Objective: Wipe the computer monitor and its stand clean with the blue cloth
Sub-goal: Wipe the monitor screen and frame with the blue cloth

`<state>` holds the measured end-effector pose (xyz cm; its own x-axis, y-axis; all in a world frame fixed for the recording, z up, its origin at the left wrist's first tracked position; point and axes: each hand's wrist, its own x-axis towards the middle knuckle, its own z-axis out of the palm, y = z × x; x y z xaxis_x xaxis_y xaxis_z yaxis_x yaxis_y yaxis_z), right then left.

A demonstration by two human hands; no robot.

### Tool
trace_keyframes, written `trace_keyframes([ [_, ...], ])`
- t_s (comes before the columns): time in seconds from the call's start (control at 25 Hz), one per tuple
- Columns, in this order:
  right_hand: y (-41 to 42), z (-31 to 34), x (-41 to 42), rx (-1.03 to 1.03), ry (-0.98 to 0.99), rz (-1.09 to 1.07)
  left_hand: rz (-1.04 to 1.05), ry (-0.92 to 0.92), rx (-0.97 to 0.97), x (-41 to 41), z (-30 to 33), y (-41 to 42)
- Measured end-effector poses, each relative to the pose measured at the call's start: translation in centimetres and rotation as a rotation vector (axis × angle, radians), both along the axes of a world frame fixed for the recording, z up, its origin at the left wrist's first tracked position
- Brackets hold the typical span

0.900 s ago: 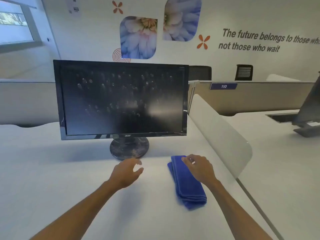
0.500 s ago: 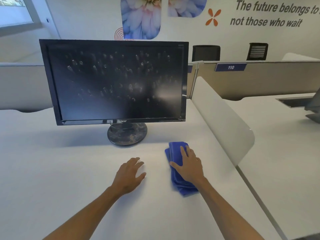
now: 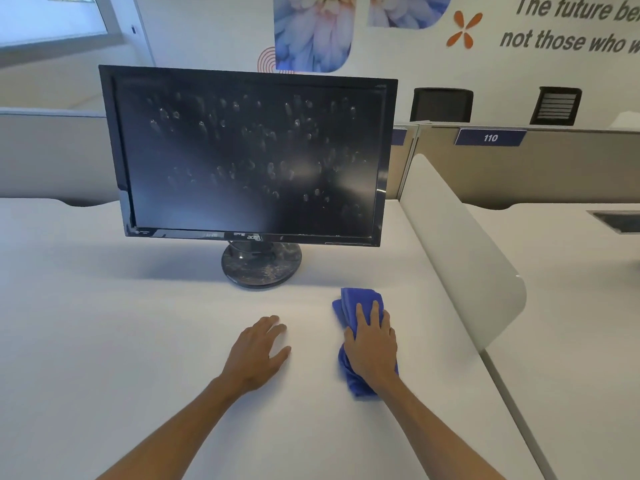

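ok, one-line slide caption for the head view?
Right hand grips the folded blue cloth on the desk, left hand resting beside it, before the smudged monitor.

The black monitor (image 3: 249,157) stands upright at the far side, its dark screen dotted with smudges. Its round stand (image 3: 262,265) looks dusty. The folded blue cloth (image 3: 356,303) lies near right of it.

My right hand (image 3: 371,344) covers the middle of the blue cloth (image 3: 360,301), so I can't see its thumb. The monitor (image 3: 249,155) hides the top of its stand (image 3: 261,266). The wall words (image 3: 571,26) run off the edge.
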<state>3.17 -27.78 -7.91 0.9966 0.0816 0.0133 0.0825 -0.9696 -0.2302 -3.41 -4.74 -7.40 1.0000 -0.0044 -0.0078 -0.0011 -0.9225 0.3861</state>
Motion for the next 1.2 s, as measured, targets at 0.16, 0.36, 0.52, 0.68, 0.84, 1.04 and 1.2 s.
trace_keyframes([
  [0.16, 0.5, 1.4, 0.2, 0.190, -0.027, -0.061, -0.016, -0.019, -0.025, 0.5, 1.2, 0.7],
  [0.36, 4.7, 6.9, -0.2, 1.011, 0.171, -0.231, -0.057, -0.069, -0.083, 1.5, 3.4, 2.5],
  [0.52, 9.2, 10.4, -1.0, 1.428, 0.427, -0.310, -0.139, -0.168, -0.168, 1.8, 6.1, 3.8],
  [0.68, 13.3, 11.1, -1.7, 1.945, 0.713, -0.248, -0.200, -0.236, -0.247, 2.1, 7.8, 6.3],
  [0.84, 17.6, 11.4, -2.5, 2.085, 0.731, -0.191, -0.239, -0.216, -0.298, 2.2, 8.0, 9.8],
  [1.04, 22.9, 14.1, -1.9, 1.827, 0.636, -0.157, -0.234, -0.278, -0.281, 3.2, 10.1, 15.4],
  [1.2, 26.6, 16.9, 0.2, 1.646, 0.312, -0.076, -0.115, -0.434, -0.215, 5.3, 12.7, 20.7],
])
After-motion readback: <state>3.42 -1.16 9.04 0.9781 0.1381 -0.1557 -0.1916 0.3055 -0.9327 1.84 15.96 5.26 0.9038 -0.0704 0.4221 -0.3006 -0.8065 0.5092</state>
